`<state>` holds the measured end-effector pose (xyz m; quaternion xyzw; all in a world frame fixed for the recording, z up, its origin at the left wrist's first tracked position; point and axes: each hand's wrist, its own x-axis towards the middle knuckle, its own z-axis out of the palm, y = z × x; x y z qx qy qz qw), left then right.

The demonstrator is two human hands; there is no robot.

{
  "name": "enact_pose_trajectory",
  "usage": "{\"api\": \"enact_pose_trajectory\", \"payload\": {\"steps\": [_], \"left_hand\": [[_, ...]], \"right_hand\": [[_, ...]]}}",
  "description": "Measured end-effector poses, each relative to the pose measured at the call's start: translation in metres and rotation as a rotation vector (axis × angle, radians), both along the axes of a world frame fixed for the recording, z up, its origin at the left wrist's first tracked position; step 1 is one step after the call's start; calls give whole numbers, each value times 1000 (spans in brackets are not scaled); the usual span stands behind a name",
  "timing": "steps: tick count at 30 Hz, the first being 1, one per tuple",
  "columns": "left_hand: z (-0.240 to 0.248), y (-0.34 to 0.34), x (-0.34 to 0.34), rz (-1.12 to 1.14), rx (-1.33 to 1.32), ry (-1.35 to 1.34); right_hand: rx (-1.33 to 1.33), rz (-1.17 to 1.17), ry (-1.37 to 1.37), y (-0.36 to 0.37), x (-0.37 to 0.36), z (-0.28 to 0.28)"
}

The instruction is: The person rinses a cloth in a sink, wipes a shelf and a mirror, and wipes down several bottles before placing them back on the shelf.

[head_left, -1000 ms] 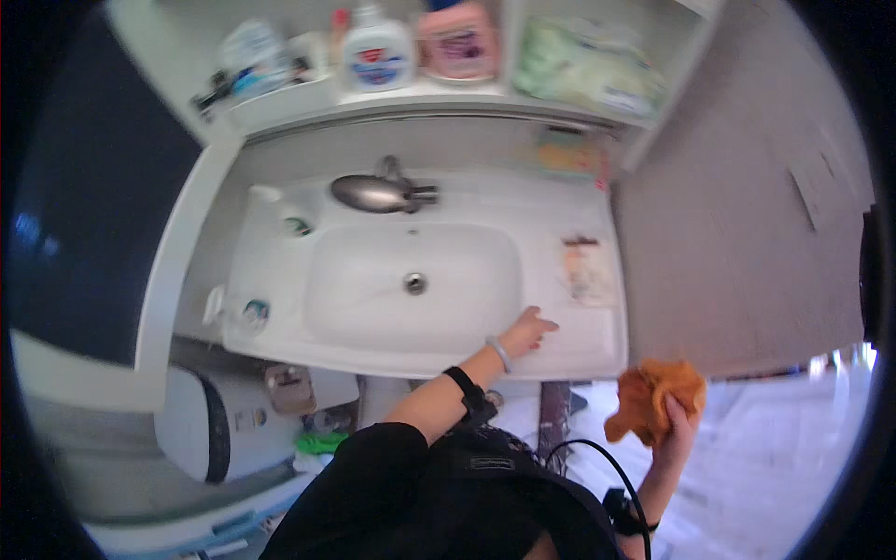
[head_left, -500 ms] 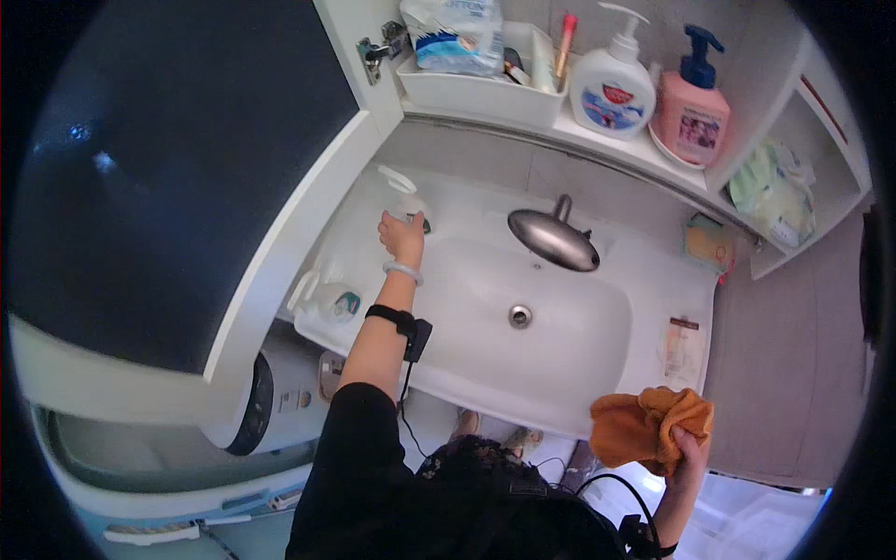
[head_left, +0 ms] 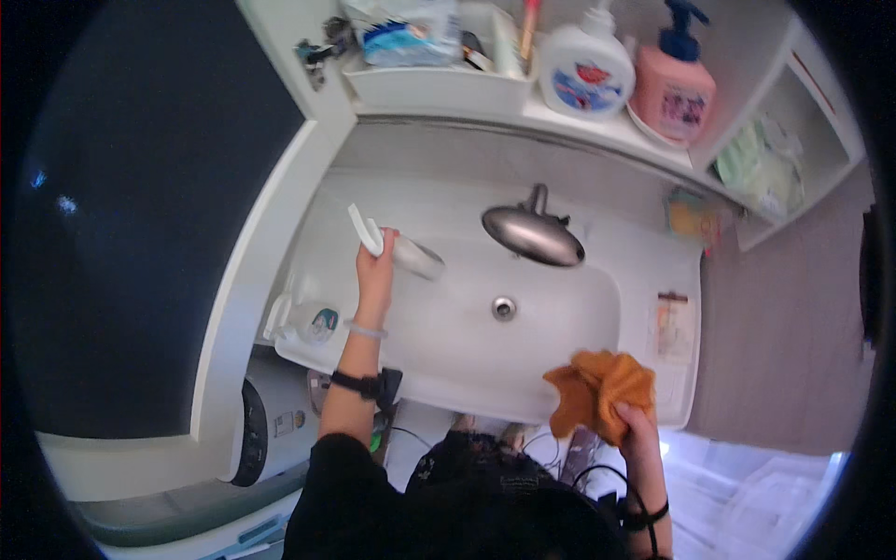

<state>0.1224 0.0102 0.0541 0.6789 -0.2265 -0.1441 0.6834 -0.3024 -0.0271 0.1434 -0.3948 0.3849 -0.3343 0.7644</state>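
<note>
My left hand [head_left: 375, 273] is closed around the neck of a clear spray bottle [head_left: 418, 259] with a white trigger head. The bottle is tilted over the left side of the white sink [head_left: 448, 369], its base toward the tap. Bunched up in my right hand [head_left: 638, 427] is an orange cloth [head_left: 597, 383], hanging over the sink's front right edge. A second clear bottle [head_left: 322, 322] with a white top and a green label lies or stands at the sink's left corner, near my left forearm.
A metal tap [head_left: 534, 235] rises behind the drain [head_left: 504, 308]. Above it, a shelf bears a white bin [head_left: 439, 91], a white pump bottle [head_left: 586, 75] and a pink one [head_left: 674, 93]. An open cabinet door [head_left: 252, 252] stands at the left. A flat packet [head_left: 672, 322] lies at the right.
My left hand has lifted the spray bottle from the back left of the sink and brought it nearer, tilting it. My right hand has moved left and inward with the cloth.
</note>
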Motion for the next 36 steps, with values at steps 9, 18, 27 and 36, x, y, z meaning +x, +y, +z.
{"api": "enact_pose_trajectory", "payload": {"steps": [9, 18, 27, 36], "left_hand": [[59, 33, -222, -577, -285, 484], [98, 7, -283, -671, -557, 640], [106, -11, -343, -679, -307, 516], [135, -9, -359, -640, -400, 498]], "right_hand": [[-1214, 486, 453, 14, 95, 1], [-1254, 204, 301, -9, -13, -36], [-1244, -8, 350, -13, -9, 2], [-1378, -85, 350, -24, -10, 18]]}}
